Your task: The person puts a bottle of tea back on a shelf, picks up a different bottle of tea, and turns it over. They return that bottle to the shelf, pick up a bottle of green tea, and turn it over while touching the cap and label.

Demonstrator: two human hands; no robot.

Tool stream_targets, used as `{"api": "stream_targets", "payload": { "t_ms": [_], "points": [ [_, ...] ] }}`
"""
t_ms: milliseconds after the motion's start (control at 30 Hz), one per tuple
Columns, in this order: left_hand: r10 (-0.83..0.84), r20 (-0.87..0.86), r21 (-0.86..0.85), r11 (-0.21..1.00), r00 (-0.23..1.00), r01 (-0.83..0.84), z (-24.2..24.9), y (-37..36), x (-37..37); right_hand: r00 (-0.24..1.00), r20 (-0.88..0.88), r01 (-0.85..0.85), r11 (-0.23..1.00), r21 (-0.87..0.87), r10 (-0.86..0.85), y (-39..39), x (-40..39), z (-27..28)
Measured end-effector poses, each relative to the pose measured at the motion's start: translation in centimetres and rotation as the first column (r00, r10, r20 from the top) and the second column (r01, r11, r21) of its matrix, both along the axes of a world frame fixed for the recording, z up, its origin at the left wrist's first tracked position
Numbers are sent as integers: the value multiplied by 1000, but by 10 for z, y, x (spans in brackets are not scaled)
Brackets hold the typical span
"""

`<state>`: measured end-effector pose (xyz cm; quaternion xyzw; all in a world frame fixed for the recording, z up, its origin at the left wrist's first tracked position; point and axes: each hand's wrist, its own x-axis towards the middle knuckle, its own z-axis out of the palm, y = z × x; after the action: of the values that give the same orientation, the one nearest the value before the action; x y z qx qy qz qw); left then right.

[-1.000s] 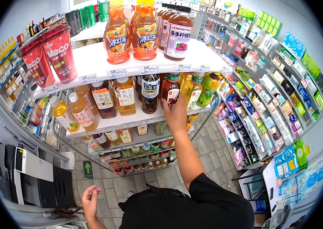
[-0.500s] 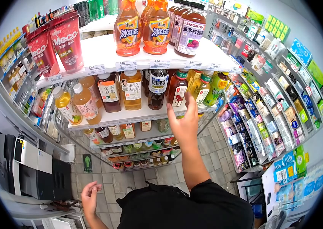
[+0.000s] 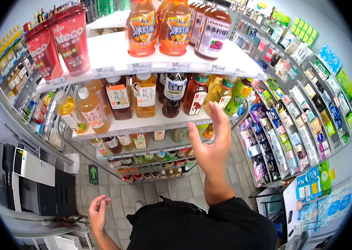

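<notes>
My right hand (image 3: 214,143) is raised in front of the drinks shelf, its thumb and fingers apart and nothing between them. Just beyond its fingertips stand a red-brown tea bottle (image 3: 195,96) with a green cap and a yellow tea bottle (image 3: 225,95), also green-capped. A dark oolong tea bottle (image 3: 173,95) is to their left, beside an amber bottle (image 3: 144,96). Low at my left side hangs my left hand (image 3: 98,213), empty, with loosely bent fingers, apart from any item.
Above, the white top shelf (image 3: 109,54) carries orange iced tea bottles (image 3: 141,31), lemon tea bottles (image 3: 212,35) and red Meco cups (image 3: 71,43). Packaged goods fill the right-hand rack (image 3: 292,121). A printer (image 3: 34,177) stands on the left above the tiled floor (image 3: 159,193).
My right hand has drawn back from the tea bottles, down and slightly right, and remains empty. My left hand has hardly moved. The view has shifted slightly.
</notes>
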<state>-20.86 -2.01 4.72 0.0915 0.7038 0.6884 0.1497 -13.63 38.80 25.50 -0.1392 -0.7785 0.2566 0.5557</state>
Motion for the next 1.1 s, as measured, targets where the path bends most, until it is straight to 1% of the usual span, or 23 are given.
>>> {"api": "stream_targets", "payload": {
  "t_ms": [33,67,100,167,200,267,300,333,400,467,600,667,700,733,800,867,967,1067,1100],
  "points": [
    [3,0,-4,1000,1000,-3,2,5,-1,1000,-24,0,1000,10,0,-1,7,-2],
    [6,6,-14,1000,1000,-6,3,9,-1,1000,0,5,1000,-11,-5,1,12,-7],
    [2,33,-38,999,999,-1,2,11,0,1000,6,-5,1000,19,5,3,16,-13],
    [-58,50,-39,997,997,60,1,20,-2,999,35,-38,995,92,35,4,25,-24],
    [-68,74,-66,995,995,73,1,24,0,998,58,-28,998,63,25,4,30,-34],
    [-126,56,-38,991,991,128,3,38,5,980,152,-149,980,134,128,3,41,-56],
    [-148,74,-33,988,986,151,1,44,8,969,195,-172,982,73,155,0,47,-67],
    [-162,99,-65,984,982,168,0,50,11,967,208,-156,987,35,146,0,54,-81],
    [-241,102,-47,968,965,247,-4,61,18,950,279,-141,990,-15,139,0,66,-108],
    [-280,127,-91,952,952,292,-10,70,24,944,309,-85,992,-97,112,-1,82,-128],
    [-348,190,-114,921,918,373,-9,101,40,921,376,-31,978,-205,108,-1,113,-161],
    [-437,221,-120,875,872,469,-6,117,48,883,435,-85,971,-223,178,-2,128,-174],
    [-467,236,-132,854,852,504,-5,125,52,877,436,-108,968,-226,200,-2,134,-184],
    [-474,245,-145,845,846,515,-3,134,57,880,434,-95,965,-243,195,-3,140,-193],
    [-523,298,-176,792,798,585,-2,151,67,860,448,-112,947,-301,244,-8,151,-207],
    [-535,337,-185,769,775,612,-5,165,79,851,454,-104,932,-347,263,-8,161,-220],
    [-649,349,-219,645,676,732,1,190,98,838,454,-124,915,-384,304,-3,172,-242],
    [-704,318,-200,605,635,771,-3,205,118,819,469,-102,889,-447,330,11,178,-268],
    [-690,336,-202,612,641,764,-4,204,125,820,464,-98,881,-462,335,19,177,-273]
  ]
}}
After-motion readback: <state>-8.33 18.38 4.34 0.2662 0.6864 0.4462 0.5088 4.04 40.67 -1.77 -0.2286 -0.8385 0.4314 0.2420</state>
